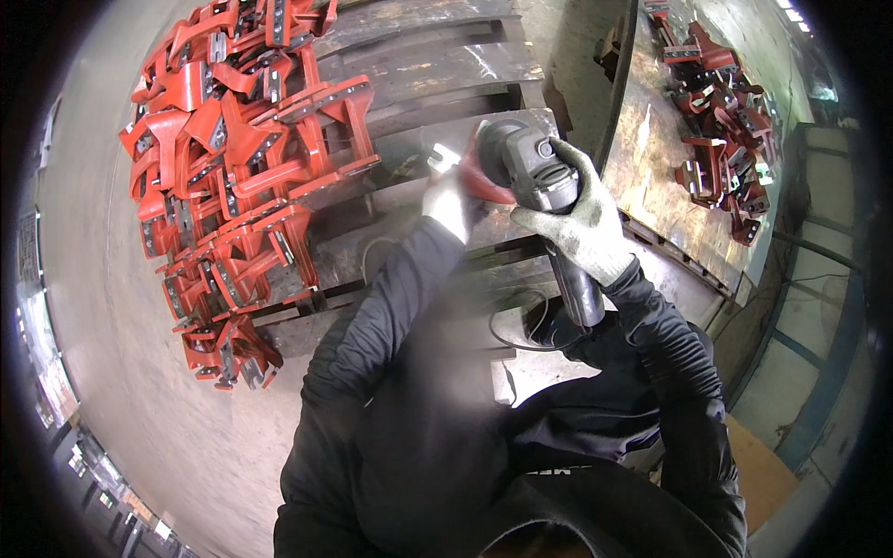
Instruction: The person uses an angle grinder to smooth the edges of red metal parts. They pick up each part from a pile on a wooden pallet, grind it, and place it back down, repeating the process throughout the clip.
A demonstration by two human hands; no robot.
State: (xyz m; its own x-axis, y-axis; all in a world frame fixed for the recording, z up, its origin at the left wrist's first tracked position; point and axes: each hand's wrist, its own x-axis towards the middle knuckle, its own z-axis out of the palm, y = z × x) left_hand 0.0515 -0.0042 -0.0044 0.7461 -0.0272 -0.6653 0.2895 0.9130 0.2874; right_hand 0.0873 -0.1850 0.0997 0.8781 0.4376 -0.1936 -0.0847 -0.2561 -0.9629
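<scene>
My right hand (591, 223), in a pale work glove, is closed round the head of a dark angle grinder (542, 172). The grinder's body slants down toward my legs, and its disc side meets a red metal bracket (481, 183). My left hand (447, 201), also gloved, grips that bracket from the left; glare and blur hide some of its fingers. A pale metal end (443, 158) sticks out beyond the left glove. Both hands are over a wooden pallet (437, 116).
Many red metal brackets (251, 149) are heaped on the pallet's left side. More red brackets (721, 121) lie on a worn tabletop (651, 177) at the right. The grinder's black cord (530, 347) loops near my knees. A blue-framed panel (805, 344) stands far right.
</scene>
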